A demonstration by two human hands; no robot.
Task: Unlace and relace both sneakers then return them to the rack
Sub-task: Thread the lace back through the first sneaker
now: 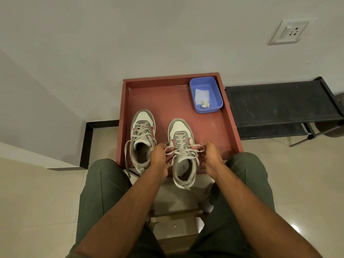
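**Laces held over the right-hand sneaker**

Head view: a red tray is seen on the floor. In its far right corner a blue tub holds a white cloth. Two sneakers stand in the tray: the left sneaker untouched, the right sneaker between the hands. Its laces are pinched by the left hand and right hand.

I see two sneakers side by side on the tray, the left sneaker farther back than the right sneaker, a tub in its far right corner, the rack beside it.
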